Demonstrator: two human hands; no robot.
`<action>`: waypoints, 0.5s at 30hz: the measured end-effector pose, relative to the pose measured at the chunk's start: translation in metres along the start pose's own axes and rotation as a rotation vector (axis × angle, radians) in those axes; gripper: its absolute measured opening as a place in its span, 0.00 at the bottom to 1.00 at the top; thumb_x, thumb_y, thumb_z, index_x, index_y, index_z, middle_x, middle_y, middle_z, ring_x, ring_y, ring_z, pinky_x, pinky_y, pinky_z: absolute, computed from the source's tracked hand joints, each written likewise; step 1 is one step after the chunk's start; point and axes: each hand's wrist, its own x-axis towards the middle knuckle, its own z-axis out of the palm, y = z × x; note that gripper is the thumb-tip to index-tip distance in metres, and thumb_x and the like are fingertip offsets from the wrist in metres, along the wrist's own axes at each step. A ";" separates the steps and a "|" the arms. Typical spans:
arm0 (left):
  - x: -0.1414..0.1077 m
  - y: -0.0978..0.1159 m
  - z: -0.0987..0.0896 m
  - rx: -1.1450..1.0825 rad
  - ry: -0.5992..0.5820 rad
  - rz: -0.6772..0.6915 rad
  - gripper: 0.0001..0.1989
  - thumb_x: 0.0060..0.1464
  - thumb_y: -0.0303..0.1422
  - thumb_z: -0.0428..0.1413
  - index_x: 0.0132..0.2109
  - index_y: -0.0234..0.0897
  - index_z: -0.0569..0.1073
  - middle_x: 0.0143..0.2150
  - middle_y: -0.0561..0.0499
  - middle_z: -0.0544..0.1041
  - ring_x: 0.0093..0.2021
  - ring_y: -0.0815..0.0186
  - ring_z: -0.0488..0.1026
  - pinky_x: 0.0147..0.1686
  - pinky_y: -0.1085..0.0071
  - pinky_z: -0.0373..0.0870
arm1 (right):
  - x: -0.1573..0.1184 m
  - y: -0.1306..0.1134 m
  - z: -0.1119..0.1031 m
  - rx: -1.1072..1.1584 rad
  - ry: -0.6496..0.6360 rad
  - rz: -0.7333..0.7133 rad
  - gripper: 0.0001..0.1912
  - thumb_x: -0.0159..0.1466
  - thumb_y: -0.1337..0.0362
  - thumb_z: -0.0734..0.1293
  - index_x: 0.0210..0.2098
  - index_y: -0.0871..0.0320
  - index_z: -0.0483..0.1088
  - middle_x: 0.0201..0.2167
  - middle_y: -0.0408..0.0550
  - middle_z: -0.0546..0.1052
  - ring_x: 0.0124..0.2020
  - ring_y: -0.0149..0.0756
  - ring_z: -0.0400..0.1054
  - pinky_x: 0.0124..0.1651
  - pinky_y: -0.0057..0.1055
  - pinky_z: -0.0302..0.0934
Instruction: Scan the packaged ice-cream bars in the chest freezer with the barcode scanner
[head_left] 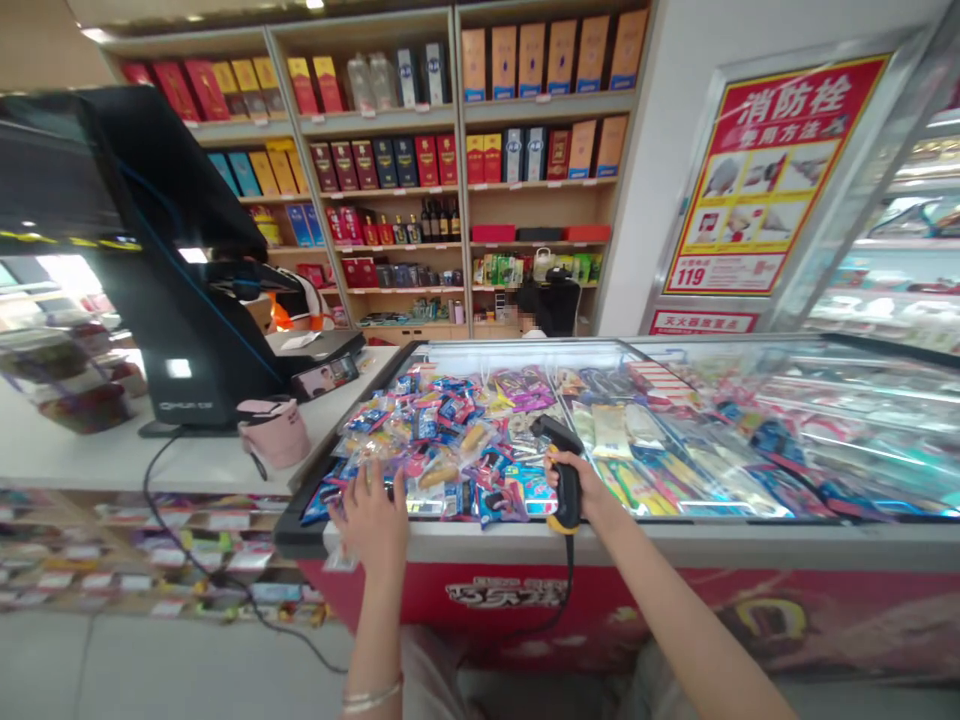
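Observation:
My right hand [577, 482] is wrapped round a black and yellow barcode scanner [568, 496], its head tilted over the chest freezer and its cable hanging down the front. My left hand [375, 525] has its fingers spread at the freezer's front left edge, nearest to the packaged ice creams [450, 420]. Whether its fingertips touch the packs cannot be made out. The freezer [480, 545] has a red front and a pale rim, with many blue, clear and purple wrappers inside its left section.
A white counter [225, 465] on the left bears a black checkout terminal [180, 340], a pink cup holder [275, 432] and a phone [328, 377]. A loose black cable [217, 575] droops toward the floor. Behind, shelves [450, 110] hold boxed bottles; a person [300, 300] is partly hidden.

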 end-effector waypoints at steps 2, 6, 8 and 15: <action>-0.007 -0.003 0.005 -0.015 0.004 -0.024 0.25 0.61 0.43 0.41 0.61 0.38 0.63 0.60 0.40 0.67 0.59 0.50 0.61 0.58 0.44 0.48 | 0.000 0.001 -0.001 0.010 -0.003 -0.010 0.08 0.45 0.66 0.71 0.23 0.60 0.68 0.19 0.41 0.69 0.17 0.23 0.59 0.19 0.20 0.56; -0.004 -0.006 0.014 -0.007 -0.021 -0.039 0.27 0.61 0.43 0.40 0.61 0.36 0.63 0.59 0.40 0.68 0.57 0.51 0.63 0.58 0.46 0.47 | -0.001 0.001 -0.001 0.017 0.011 -0.009 0.08 0.46 0.66 0.71 0.23 0.60 0.68 0.18 0.41 0.69 0.17 0.24 0.59 0.20 0.20 0.56; 0.003 -0.006 0.017 0.030 -0.069 -0.006 0.28 0.61 0.45 0.39 0.60 0.32 0.63 0.58 0.36 0.67 0.56 0.50 0.64 0.58 0.47 0.47 | -0.002 0.001 0.001 0.014 0.024 -0.008 0.08 0.46 0.66 0.71 0.23 0.60 0.67 0.18 0.41 0.69 0.17 0.24 0.59 0.20 0.21 0.56; 0.018 -0.007 0.021 0.002 -0.107 0.042 0.31 0.58 0.48 0.42 0.57 0.28 0.66 0.59 0.30 0.63 0.55 0.47 0.63 0.53 0.52 0.57 | -0.008 0.000 0.007 -0.003 0.037 -0.029 0.08 0.46 0.66 0.71 0.23 0.59 0.67 0.19 0.41 0.69 0.18 0.24 0.59 0.20 0.21 0.56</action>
